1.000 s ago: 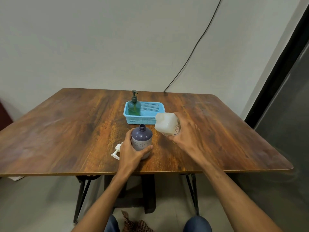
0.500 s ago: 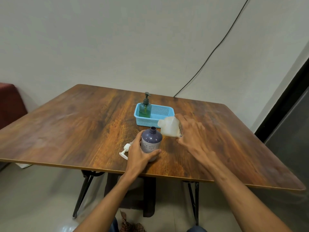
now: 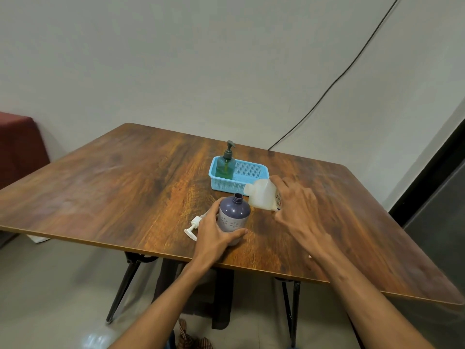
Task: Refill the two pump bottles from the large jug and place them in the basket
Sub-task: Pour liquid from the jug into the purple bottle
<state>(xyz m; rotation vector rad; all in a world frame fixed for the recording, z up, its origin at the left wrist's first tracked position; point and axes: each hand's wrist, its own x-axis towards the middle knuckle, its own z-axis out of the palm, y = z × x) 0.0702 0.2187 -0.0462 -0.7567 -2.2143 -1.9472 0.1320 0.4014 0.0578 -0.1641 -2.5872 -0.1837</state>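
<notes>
- Fingers (image 3: 213,209) and thumb of the left hand (image 3: 214,231) are curled round the purple bottle (image 3: 234,217), which stands upright near the front edge of the bench (image 3: 120,195) with its neck open.
- Right hand (image 3: 295,206) grips the pale jug (image 3: 263,197), its fingers (image 3: 281,183) wrapped over the far side. The jug is tipped on its side, with its mouth just beside and slightly above the bottle's neck.
- White pump head (image 3: 193,226) lies on the bench, just left of the left hand.
- Blue basket (image 3: 227,184) sits behind the bottle and jug. A green pump bottle (image 3: 226,167) stands upright in its left end, with its pump fitted.
- Dark cable (image 3: 339,79) runs down the wall to the bench's far edge.
- Red-covered furniture (image 3: 20,147) stands at the far left.
</notes>
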